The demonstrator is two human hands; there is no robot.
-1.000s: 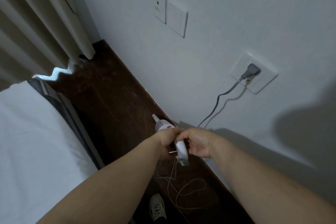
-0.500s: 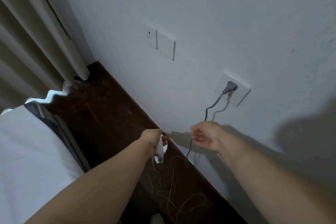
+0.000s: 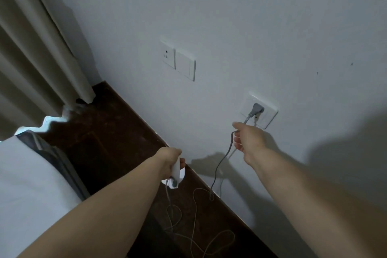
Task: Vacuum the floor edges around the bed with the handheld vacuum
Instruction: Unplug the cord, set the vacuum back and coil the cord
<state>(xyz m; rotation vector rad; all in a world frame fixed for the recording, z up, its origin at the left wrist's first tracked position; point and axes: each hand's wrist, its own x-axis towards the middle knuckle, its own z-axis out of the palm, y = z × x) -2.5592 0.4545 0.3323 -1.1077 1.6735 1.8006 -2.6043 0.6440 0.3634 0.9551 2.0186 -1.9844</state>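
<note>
Near the lower centre of the frame, the left hand [image 3: 170,158] is clenched around the white handheld vacuum [image 3: 175,176], which hangs over the dark wooden floor [image 3: 109,140] close to the wall [image 3: 230,16]. At centre right, the right hand [image 3: 248,141] is half open — its fingers touch the grey cord [image 3: 222,163] just below the plug [image 3: 255,110] in the socket [image 3: 269,115], but I cannot tell if they pinch it. Loose cord lies in loops on the floor at bottom centre. At lower left is the bed [image 3: 27,184] with white sheet; at upper left — a curtain [image 3: 31,58].
</note>
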